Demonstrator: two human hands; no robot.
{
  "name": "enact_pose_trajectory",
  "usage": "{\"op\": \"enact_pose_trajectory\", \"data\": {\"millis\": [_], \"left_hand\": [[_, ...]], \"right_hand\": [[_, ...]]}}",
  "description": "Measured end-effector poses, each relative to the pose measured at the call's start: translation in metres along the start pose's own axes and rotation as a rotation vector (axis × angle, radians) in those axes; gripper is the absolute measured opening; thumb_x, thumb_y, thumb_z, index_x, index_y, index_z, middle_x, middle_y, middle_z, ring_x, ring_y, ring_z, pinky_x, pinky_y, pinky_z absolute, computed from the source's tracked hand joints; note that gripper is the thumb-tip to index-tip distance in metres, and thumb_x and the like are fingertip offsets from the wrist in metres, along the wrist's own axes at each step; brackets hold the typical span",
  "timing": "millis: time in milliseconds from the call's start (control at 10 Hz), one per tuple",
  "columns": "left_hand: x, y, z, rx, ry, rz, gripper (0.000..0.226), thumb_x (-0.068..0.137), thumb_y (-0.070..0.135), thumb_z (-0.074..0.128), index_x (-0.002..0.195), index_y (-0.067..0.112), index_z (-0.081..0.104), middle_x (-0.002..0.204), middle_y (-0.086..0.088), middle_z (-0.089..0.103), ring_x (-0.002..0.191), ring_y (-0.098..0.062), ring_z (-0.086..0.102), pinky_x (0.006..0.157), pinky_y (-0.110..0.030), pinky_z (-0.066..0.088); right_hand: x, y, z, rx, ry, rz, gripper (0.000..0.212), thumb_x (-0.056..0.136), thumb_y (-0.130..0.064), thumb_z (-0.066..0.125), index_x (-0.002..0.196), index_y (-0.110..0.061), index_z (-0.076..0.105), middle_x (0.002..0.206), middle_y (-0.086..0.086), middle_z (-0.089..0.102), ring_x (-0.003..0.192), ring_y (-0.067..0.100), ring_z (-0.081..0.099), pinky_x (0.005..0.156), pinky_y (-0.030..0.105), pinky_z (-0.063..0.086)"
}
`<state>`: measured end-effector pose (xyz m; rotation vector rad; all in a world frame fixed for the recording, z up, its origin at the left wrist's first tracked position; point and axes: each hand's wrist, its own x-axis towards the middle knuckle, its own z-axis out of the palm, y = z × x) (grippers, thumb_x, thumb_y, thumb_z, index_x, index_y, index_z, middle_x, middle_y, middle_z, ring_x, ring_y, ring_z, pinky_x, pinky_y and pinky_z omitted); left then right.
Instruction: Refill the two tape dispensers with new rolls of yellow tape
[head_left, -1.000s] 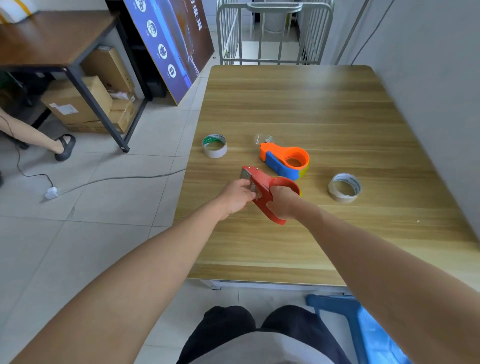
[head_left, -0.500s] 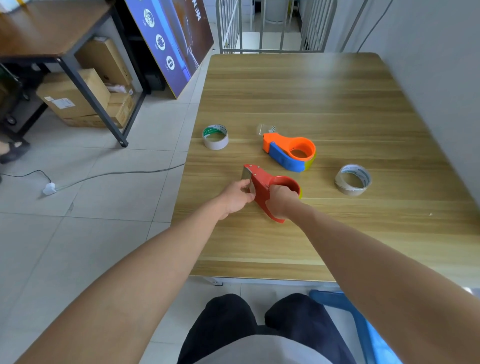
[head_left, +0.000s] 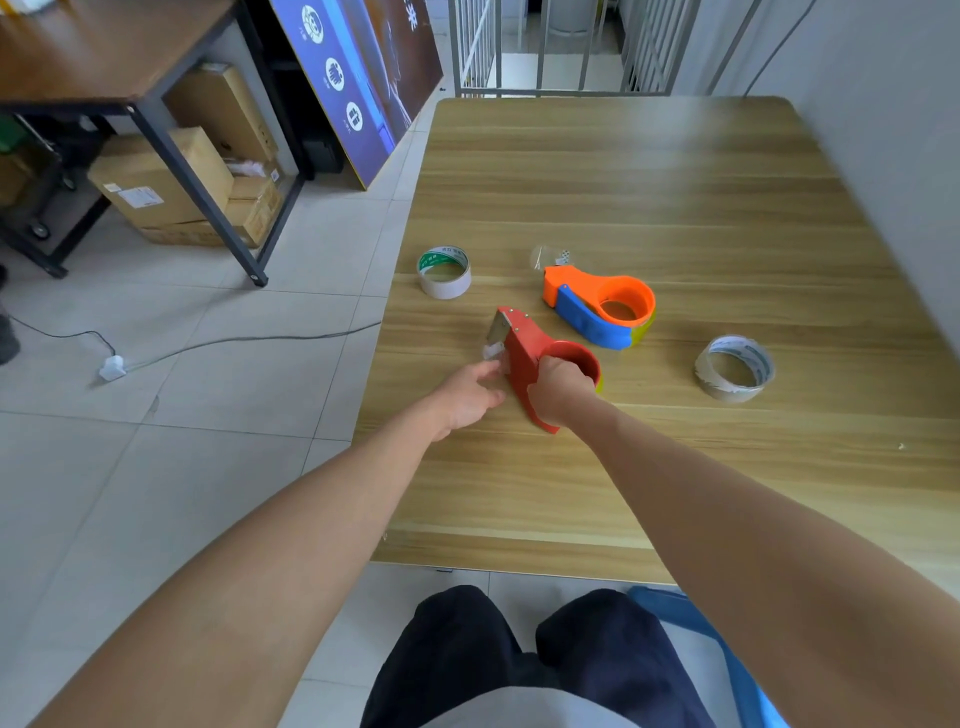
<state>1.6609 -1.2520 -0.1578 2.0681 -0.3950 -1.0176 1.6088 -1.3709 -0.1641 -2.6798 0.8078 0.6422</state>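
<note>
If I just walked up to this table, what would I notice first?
Probably the red tape dispenser near the table's front left, gripped by the right hand while the left hand reaches toward its blade end. Just behind it lies a bright orange and blue dispenser, with a tape roll on either side.

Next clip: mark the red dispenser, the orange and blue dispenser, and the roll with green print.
red dispenser (head_left: 522, 358), head view, on its flat red side plate.
orange and blue dispenser (head_left: 587, 322), head view, on the blue handle.
roll with green print (head_left: 444, 286), head view, on its pale outer wall.
</note>
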Motion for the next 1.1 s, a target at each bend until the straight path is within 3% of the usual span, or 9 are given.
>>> {"op": "enact_pose_trajectory", "data": {"millis": [200, 300, 400, 500, 700, 800, 900, 1000, 1100], "left_hand": [[0.004, -0.004, -0.008, -0.016, 0.03, -0.012, 0.052, 0.09, 0.008, 0.051, 0.14, 0.015, 0.038, 0.145, -0.003, 0.042, 0.126, -0.021, 0.046, 0.107, -0.037, 0.04], [0.003, -0.002, -0.013, -0.021, 0.04, -0.008, 0.049, 0.091, 0.007, 0.051, 0.138, 0.012, 0.041, 0.14, -0.005, 0.048, 0.122, -0.021, 0.049, 0.088, -0.028, 0.046], [0.001, 0.002, -0.018, -0.025, 0.04, -0.007, 0.046, 0.091, 0.006, 0.05, 0.137, 0.009, 0.042, 0.137, -0.009, 0.05, 0.122, -0.022, 0.05, 0.079, -0.025, 0.045], [-0.001, 0.007, -0.021, -0.013, 0.038, -0.007, 0.045, 0.091, 0.006, 0.05, 0.136, 0.008, 0.043, 0.136, -0.01, 0.051, 0.122, -0.022, 0.05, 0.088, -0.027, 0.042], [-0.002, 0.009, -0.024, 0.007, 0.061, 0.013, 0.04, 0.091, 0.005, 0.05, 0.131, 0.008, 0.048, 0.133, -0.011, 0.054, 0.12, -0.023, 0.051, 0.097, -0.031, 0.043], [-0.004, 0.014, -0.029, -0.006, 0.129, 0.047, 0.036, 0.091, 0.004, 0.047, 0.127, 0.008, 0.052, 0.13, -0.011, 0.056, 0.119, -0.022, 0.052, 0.099, -0.031, 0.042], [-0.008, 0.027, -0.037, -0.034, 0.213, 0.104, 0.032, 0.093, 0.005, 0.045, 0.124, 0.009, 0.054, 0.129, -0.009, 0.056, 0.118, -0.021, 0.052, 0.103, -0.034, 0.042], [-0.012, 0.04, -0.048, -0.085, 0.273, 0.168, 0.029, 0.094, 0.009, 0.045, 0.12, 0.009, 0.056, 0.126, -0.007, 0.057, 0.116, -0.02, 0.052, 0.102, -0.034, 0.043], [-0.019, 0.061, -0.058, -0.111, 0.324, 0.241, 0.029, 0.093, 0.01, 0.046, 0.121, 0.009, 0.056, 0.126, -0.007, 0.057, 0.115, -0.018, 0.053, 0.103, -0.036, 0.043]], "right_hand": [[0.003, 0.0, 0.003, 0.175, 0.094, 0.038, 0.042, 0.095, -0.023, 0.047, 0.133, -0.004, 0.044, 0.131, 0.017, 0.055, 0.121, 0.035, 0.053, 0.1, 0.04, 0.041], [0.0, -0.001, 0.0, 0.208, 0.143, 0.038, 0.047, 0.093, -0.035, 0.05, 0.129, -0.006, 0.045, 0.124, 0.016, 0.06, 0.117, 0.035, 0.055, 0.098, 0.04, 0.042], [-0.002, -0.003, -0.004, 0.198, 0.154, 0.044, 0.052, 0.091, -0.04, 0.054, 0.13, -0.006, 0.045, 0.119, 0.015, 0.062, 0.114, 0.034, 0.057, 0.098, 0.041, 0.043], [-0.005, -0.005, -0.006, 0.166, 0.109, 0.047, 0.047, 0.09, -0.039, 0.057, 0.125, -0.008, 0.05, 0.12, 0.013, 0.062, 0.113, 0.032, 0.057, 0.098, 0.039, 0.042], [-0.011, -0.004, -0.01, 0.188, 0.221, 0.055, 0.048, 0.092, -0.043, 0.05, 0.123, -0.006, 0.05, 0.116, 0.014, 0.064, 0.112, 0.033, 0.057, 0.096, 0.04, 0.042], [-0.012, -0.004, -0.021, 0.299, 0.346, 0.036, 0.041, 0.096, -0.039, 0.044, 0.115, -0.004, 0.055, 0.113, 0.017, 0.064, 0.111, 0.036, 0.056, 0.092, 0.04, 0.042], [-0.014, -0.005, -0.046, 0.56, 0.407, -0.026, 0.034, 0.097, -0.028, 0.041, 0.105, 0.0, 0.059, 0.097, 0.015, 0.062, 0.094, 0.034, 0.057, 0.071, 0.032, 0.038], [-0.018, -0.003, -0.085, 0.958, 0.479, -0.016, 0.033, 0.097, -0.025, 0.044, 0.107, -0.001, 0.063, 0.089, 0.008, 0.058, 0.085, 0.023, 0.051, 0.071, 0.026, 0.035], [-0.03, -0.005, -0.12, 1.085, 0.549, -0.063, 0.034, 0.097, -0.026, 0.045, 0.112, -0.002, 0.065, 0.095, 0.009, 0.064, 0.088, 0.019, 0.055, 0.077, 0.027, 0.041]]}}
